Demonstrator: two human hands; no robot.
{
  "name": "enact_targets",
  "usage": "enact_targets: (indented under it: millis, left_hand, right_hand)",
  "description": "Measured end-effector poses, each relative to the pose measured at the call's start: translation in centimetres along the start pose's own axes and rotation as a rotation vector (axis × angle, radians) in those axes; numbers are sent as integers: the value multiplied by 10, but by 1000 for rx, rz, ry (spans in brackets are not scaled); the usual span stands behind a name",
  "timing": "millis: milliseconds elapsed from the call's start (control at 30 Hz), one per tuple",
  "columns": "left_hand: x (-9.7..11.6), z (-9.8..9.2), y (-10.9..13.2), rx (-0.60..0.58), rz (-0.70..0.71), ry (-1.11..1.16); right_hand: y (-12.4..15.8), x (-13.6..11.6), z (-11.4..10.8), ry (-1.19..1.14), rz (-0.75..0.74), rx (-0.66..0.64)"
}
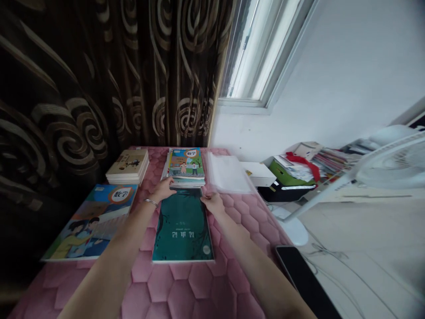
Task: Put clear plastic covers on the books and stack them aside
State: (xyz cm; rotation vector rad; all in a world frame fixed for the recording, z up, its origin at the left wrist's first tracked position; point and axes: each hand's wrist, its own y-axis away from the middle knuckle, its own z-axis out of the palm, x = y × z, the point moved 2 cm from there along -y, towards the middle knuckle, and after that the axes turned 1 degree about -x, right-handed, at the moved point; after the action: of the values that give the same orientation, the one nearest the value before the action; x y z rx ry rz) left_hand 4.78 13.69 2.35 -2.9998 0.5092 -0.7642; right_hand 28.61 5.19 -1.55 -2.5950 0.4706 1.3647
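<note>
A dark green book (pixel 184 221), its title upside down to me, lies on the pink quilted table cover (pixel 186 288). My left hand (pixel 163 189) is at its far left corner, thumb over the cover and forefinger apart, close to a stack of books topped by a blue maths textbook (pixel 186 164). At the far right corner, my right hand (pixel 213 204) has its fingers closed on the green book's edge. Its fingertips are partly hidden. Clear plastic sleeves (pixel 229 173) lie just beyond the right hand.
Another maths textbook (pixel 94 221) lies at the left, with a pile of tan books (pixel 129 165) behind it. A black phone-like slab (pixel 303 279) rests at the right edge. Beyond stand a white box (pixel 259 173), a white fan (pixel 332 195) and a dark curtain (pixel 109 79).
</note>
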Motion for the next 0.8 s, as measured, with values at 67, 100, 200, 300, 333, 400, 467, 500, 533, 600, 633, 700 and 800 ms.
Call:
enact_targets:
  millis: [67,100,200,300,333,400,467,500,533,600,633,700,800]
  left_hand:
    - [2,3,13,57,-37,-33]
    - [3,5,21,78,-54,-49]
    - [1,13,48,102,-78,-90]
    - [-5,22,77,77,-75,-120]
    - [-7,24,85,67,-75,-129]
    - [-9,27,100,50,-74,-146]
    - [-10,28,111,41,-67,-160]
    - [-10,28,116,38,-59,-165]
    - [-10,28,120,35,-49,-169]
    - [-12,27,131,24,-27,-171]
    - [-13,26,137,20,-14,-171]
    - [-15,24,150,29,24,-180]
    - [-15,19,174,70,163,-213]
  right_hand:
    - [5,-3,-1,56,1,22]
    - [7,-5,-1,72,1,26]
    - [11,-10,0,111,-25,35]
    - [12,-11,4,125,-57,40]
    - [12,-11,5,126,-69,41]
    - [14,-8,8,128,-102,40]
    - [19,-5,9,134,-151,37]
    - [22,-3,9,139,-179,36]
    - [26,-1,7,143,-209,34]
    - [35,2,2,145,-271,27]
    - [41,4,-1,143,-301,22]
    - [54,10,-10,140,-353,13]
    - [80,21,-22,109,-430,-6]
